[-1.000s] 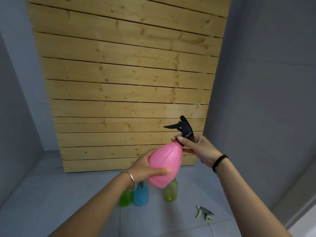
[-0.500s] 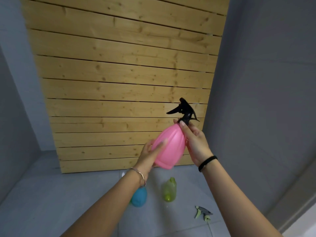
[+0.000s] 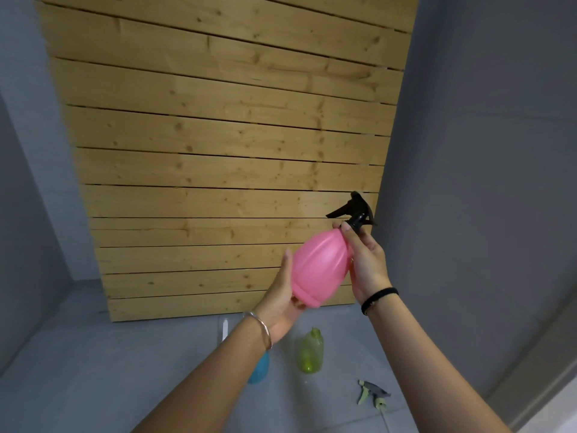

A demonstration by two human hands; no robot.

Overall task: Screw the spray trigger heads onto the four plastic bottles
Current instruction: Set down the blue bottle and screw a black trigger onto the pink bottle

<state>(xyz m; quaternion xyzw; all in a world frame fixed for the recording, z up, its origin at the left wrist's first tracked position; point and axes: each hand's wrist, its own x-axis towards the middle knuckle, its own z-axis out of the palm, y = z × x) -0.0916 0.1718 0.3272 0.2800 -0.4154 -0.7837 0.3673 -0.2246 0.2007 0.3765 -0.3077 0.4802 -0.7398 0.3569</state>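
Note:
I hold a pink bottle tilted up in front of me, a black spray trigger head sitting on its neck. My left hand cups the bottle's base from below. My right hand grips the neck, thumb and fingertips on the black collar. On the floor below stand a yellow-green bottle with no head and a blue bottle, mostly hidden by my left forearm. A grey and green trigger head lies loose on the floor at the right.
A wooden slat panel leans against the grey wall straight ahead. Grey walls close in on the left and right. A small white strip lies on the grey tiled floor by the panel's foot.
Both hands have lifted the pink bottle higher and tipped it more upright. My left hand slid from the bottle's side to its base. The green bottle at the left is no longer in sight.

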